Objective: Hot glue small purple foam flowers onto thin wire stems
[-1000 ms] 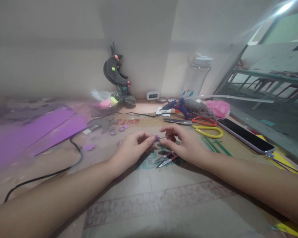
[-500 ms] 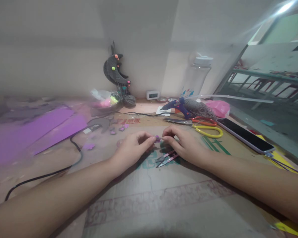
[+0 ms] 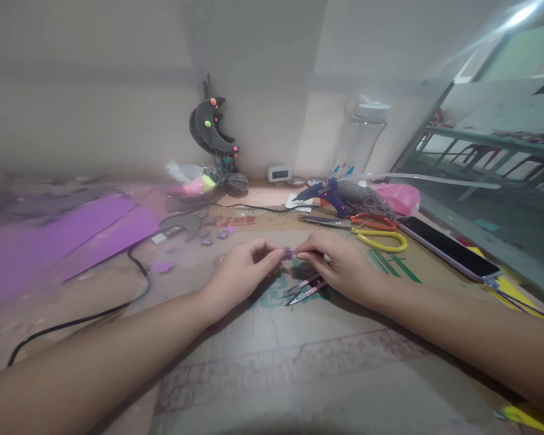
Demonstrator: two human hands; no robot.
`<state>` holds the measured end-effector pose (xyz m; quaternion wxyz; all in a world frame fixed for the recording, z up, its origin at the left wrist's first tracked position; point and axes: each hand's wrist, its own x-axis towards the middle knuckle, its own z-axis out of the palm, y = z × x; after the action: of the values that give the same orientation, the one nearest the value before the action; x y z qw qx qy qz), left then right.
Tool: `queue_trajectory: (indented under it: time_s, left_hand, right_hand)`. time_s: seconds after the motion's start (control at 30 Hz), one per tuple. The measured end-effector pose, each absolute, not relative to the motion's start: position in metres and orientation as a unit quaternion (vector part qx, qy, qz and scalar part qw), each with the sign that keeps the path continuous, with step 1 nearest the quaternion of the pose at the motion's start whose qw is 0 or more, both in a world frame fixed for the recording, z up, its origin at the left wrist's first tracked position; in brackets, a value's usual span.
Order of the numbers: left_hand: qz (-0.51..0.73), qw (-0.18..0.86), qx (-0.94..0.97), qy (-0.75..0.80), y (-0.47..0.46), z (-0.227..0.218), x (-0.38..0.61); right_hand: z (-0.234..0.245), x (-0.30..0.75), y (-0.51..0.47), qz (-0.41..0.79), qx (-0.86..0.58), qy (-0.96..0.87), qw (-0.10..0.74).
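Observation:
Between my two hands is a small purple felt piece (image 3: pixel 289 253), pinched at its left side by the thumb and forefinger of my left hand (image 3: pixel 249 266). The fingertips of my right hand (image 3: pixel 335 260) are closed on its right side. Fine detail of the piece is too small to make out. Just below, thread snips (image 3: pixel 303 290) lie on the cardboard with their blades spread, their handle end partly under my right hand. Several small purple cut pieces (image 3: pixel 222 234) lie beyond my left hand, and a purple flower-like cutout (image 3: pixel 162 267) is farther left.
Purple sheets (image 3: pixel 100 235) cover the left side. Scissors with yellow and orange handles (image 3: pixel 381 240), a blue glue gun (image 3: pixel 329 196) and grey yarn (image 3: pixel 362 199) lie behind my right hand. A phone (image 3: pixel 448 248) is at right. A black cable (image 3: pixel 77 320) crosses the left. A bottle (image 3: pixel 362 139) stands behind.
My right fingers have shifted very slightly at the purple piece. Both hands otherwise keep their place, and the surrounding things are unmoved.

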<state>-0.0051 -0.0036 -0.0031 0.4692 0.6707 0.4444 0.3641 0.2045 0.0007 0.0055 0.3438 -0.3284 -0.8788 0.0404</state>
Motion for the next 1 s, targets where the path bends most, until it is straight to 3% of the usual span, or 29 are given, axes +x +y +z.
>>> queue_trajectory:
  time_s: [0.4,0.73,1.0]
  left_hand:
    - [0.354,0.467,0.679,0.442,-0.004,-0.003,-0.005]
    - [0.373,0.523,0.635,0.428,-0.003,-0.005,-0.003]
    - [0.370,0.464,0.664,0.455,-0.005,-0.003,-0.003]
  right_hand:
    - [0.012,0.193,-0.005,0.160,-0.455,-0.799,0.359]
    - [0.009,0.192,-0.006,0.183,-0.430,-0.805,0.365]
    - [0.009,0.189,-0.006,0.183,-0.433,-0.805,0.363]
